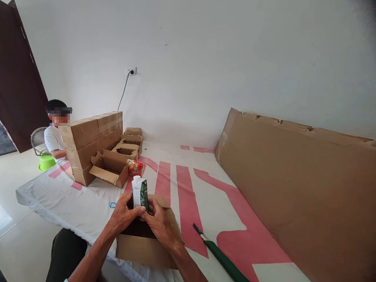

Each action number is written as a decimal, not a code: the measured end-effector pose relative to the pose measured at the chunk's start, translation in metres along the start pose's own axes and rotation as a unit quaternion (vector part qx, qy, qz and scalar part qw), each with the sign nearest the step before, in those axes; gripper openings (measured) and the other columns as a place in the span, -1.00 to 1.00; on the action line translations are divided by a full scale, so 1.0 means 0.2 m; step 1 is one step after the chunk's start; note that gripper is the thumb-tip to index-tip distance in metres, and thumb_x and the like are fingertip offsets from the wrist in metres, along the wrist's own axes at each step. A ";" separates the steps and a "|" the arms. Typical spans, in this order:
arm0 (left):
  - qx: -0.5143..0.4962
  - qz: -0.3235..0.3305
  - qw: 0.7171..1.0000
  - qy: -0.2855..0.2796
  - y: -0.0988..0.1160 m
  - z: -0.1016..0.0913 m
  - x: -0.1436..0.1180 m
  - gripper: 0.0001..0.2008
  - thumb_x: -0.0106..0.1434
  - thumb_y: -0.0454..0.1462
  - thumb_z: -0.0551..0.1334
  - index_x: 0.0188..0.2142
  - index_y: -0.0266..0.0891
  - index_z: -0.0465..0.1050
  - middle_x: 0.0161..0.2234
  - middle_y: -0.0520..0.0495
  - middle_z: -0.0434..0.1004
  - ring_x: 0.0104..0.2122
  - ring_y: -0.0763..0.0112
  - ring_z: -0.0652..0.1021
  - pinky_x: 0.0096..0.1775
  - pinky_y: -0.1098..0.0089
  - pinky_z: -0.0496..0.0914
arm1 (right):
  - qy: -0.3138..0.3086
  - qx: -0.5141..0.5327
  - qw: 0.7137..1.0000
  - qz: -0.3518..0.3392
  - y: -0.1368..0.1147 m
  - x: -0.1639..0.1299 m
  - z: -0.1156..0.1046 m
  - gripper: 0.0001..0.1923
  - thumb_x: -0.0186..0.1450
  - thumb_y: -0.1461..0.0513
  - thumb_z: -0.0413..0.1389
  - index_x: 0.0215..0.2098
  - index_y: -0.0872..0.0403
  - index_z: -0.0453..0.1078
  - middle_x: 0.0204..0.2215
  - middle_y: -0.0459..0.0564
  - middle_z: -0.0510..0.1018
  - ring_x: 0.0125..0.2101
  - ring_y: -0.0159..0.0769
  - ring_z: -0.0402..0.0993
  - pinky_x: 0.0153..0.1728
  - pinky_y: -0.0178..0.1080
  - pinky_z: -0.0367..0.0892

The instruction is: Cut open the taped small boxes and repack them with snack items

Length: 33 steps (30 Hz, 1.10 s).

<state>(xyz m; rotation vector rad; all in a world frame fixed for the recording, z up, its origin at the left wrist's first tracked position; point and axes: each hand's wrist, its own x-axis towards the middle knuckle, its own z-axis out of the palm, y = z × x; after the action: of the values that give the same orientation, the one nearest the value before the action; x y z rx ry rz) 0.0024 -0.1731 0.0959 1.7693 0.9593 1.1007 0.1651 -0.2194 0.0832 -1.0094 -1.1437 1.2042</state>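
Observation:
Both of my hands are closed around a small drink carton [140, 192] with a white screw cap and a dark green patterned side. My left hand [125, 211] grips it from the left, and my right hand [158, 221] holds its lower right side. The carton is upright, above an open cardboard box [141, 248] in front of me. The inside of that box is dark and partly covered by my hands. To the right lies a tool with a dark green handle [225, 258] and a narrow dark tip.
Taped cartons [85, 135] are stacked at the left. Beside them are an open box [110, 168], a red packet [135, 168] and a row of opened boxes [127, 147]. A large cardboard sheet [299, 188] leans on the right. A person [55, 137] sits behind the stack.

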 end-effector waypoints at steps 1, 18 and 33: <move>-0.027 -0.005 1.000 -0.007 0.01 0.00 0.00 -0.52 0.16 -0.02 0.48 -0.05 -0.30 0.66 -0.14 -0.14 0.62 -0.09 0.05 0.55 0.05 0.13 0.44 | 0.009 -0.018 1.000 -0.011 0.00 0.00 0.00 -0.38 0.16 -0.17 0.40 0.00 -0.01 0.43 0.03 0.14 0.67 0.05 0.09 0.61 0.05 0.08 0.53; -0.195 -0.026 0.979 -0.053 0.07 -0.02 0.00 -0.40 0.19 0.03 0.50 0.13 -0.23 0.64 0.02 -0.19 0.71 0.06 -0.06 0.62 0.16 0.07 0.43 | -0.013 0.019 1.000 0.018 -0.01 0.00 -0.03 -0.42 0.19 -0.12 0.37 0.05 0.03 0.59 -0.03 0.07 0.68 -0.24 -0.14 0.61 -0.23 -0.09 0.58; -0.162 -0.008 0.986 -0.041 0.01 -0.02 -0.02 -0.41 0.26 -0.04 0.41 0.23 -0.19 0.56 0.15 -0.23 0.62 0.14 -0.06 0.59 0.26 0.00 0.39 | -0.003 0.037 0.999 0.014 0.00 0.00 -0.03 -0.41 0.17 -0.09 0.40 0.06 0.01 0.55 0.02 0.14 0.68 -0.10 -0.01 0.65 -0.23 -0.08 0.57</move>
<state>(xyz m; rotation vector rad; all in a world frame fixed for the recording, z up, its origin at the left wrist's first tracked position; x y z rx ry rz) -0.0024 -0.1767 0.0980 1.5256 0.6981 1.0954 0.1701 -0.2201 0.0818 -0.9702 -1.0851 1.2633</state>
